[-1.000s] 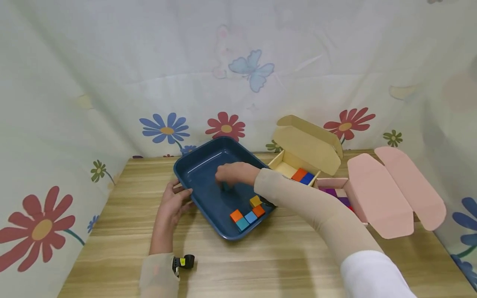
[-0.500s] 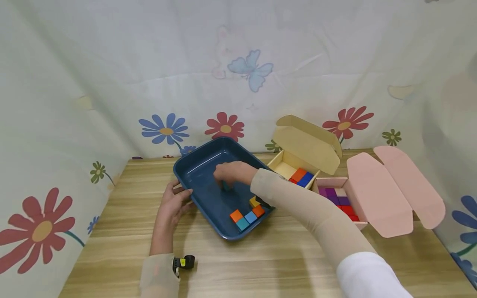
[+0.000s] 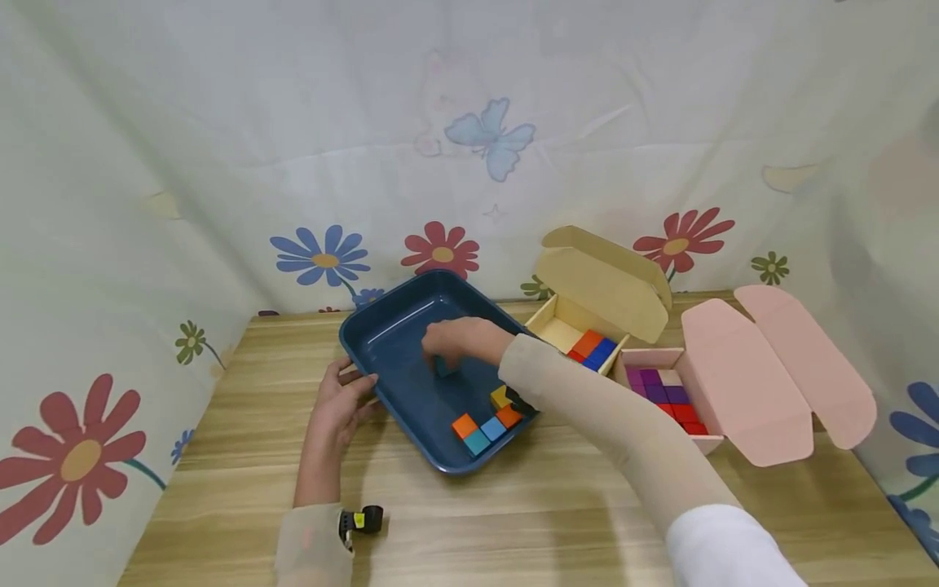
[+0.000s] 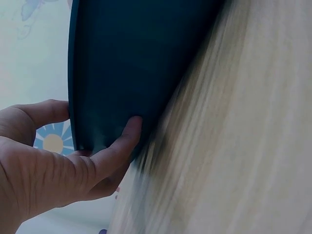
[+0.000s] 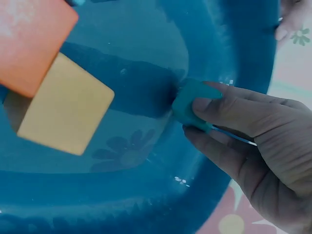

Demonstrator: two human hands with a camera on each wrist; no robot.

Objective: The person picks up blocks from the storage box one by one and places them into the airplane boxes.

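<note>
My right hand (image 3: 465,341) reaches into a dark blue tray (image 3: 389,322) and pinches a teal cube (image 5: 187,103) between thumb and fingers, low over the tray floor. In the head view most of that cube is hidden by the hand. My left hand (image 3: 345,399) holds the tray's left side, its fingers against the outer wall and rim. At the tray's near corner lie an orange cube (image 3: 465,425), a teal cube (image 3: 477,441), a light blue cube (image 3: 494,428), another orange cube (image 3: 509,416) and a yellow cube (image 3: 501,397).
Behind my right forearm stands an open cream box (image 3: 557,330) with orange, red and blue cubes. To its right, an open pink box (image 3: 653,357) holds purple, red and pale cubes. All stand on a wood-grain table (image 3: 469,530) before a flowered curtain (image 3: 381,163).
Both hands stay almost where they were. My right forearm shifts slightly, and more of the cubes in the pink box show than one second ago.
</note>
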